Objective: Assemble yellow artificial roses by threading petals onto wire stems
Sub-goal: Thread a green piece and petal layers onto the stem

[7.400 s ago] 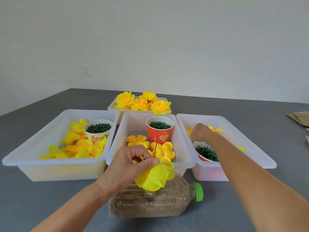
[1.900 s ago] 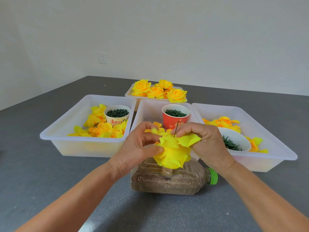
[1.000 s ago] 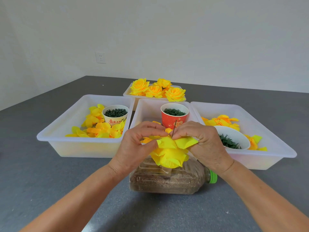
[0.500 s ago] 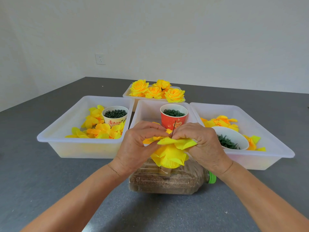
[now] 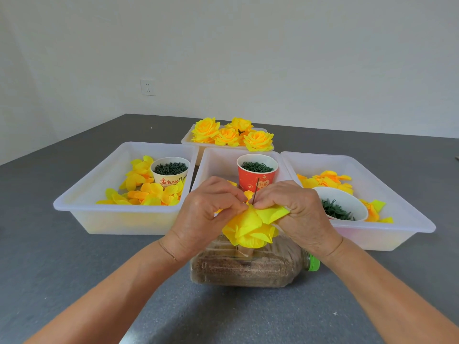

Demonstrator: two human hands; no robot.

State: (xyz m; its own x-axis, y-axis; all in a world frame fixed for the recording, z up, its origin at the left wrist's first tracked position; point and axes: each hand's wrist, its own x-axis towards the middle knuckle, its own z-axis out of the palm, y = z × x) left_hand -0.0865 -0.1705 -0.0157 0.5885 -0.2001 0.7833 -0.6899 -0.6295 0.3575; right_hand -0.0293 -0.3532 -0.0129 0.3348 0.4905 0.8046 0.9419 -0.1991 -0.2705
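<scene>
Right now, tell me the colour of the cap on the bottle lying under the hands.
Green; the cap shows plainly in the head view.

- The wire stem (image 5: 255, 192) disappears below into the yellow petals (image 5: 249, 225); its lower end is hidden.
- Both hands' fingertips are buried in those petals.
- The sand-filled bottle (image 5: 248, 266) is partly covered by the flower.
- The white bowl (image 5: 347, 202) hides behind the right hand (image 5: 295, 214).
- Both forearms run off the bottom edge.

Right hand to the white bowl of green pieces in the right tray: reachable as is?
Probably yes, once freed: the right hand pinches the yellow petals on the wire stem; the white bowl lies open-topped just beside it, nothing between.
</scene>
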